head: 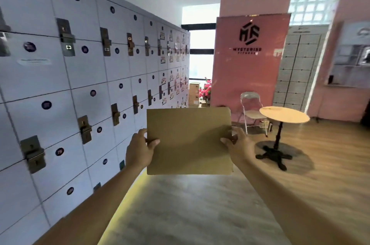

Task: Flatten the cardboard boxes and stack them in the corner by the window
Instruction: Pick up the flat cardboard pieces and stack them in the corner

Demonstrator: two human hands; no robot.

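Both hands out front at arm's length: left hand [140,149] gripping left edge of flattened cardboard box [189,141], thumb over the front face, fingers curled behind; right hand [238,144] pinching right edge the same way, thumb on front. Cardboard flat, plain brown, matte, rectangular, held upright and roughly level in mid-air, between the two hands, facing camera; slight shadow across lower middle. Bare forearms reaching in from bottom corners. Below: pale grey marbled floor strip [190,210], with yellow glow line along locker base; warm wood-plank flooring [330,174] to the right. Left side: wall of white lockers [84,76], square doors in a grid, brass-coloured metal latches, small round dark stickers. Right, past the cardboard: small round table [284,114], light wood top, black cast pedestal with splayed feet; just behind, white wire folding chair [252,108]. Further back: pink panel [250,60] with black hexagonal logo, lettering blurred. Far end of corridor: bright window [200,50] with dark frame bars, brown cardboard boxes [193,92] stacked beneath it, pink flowers [206,89] beside them. Glass-block wall [312,2] upper right.
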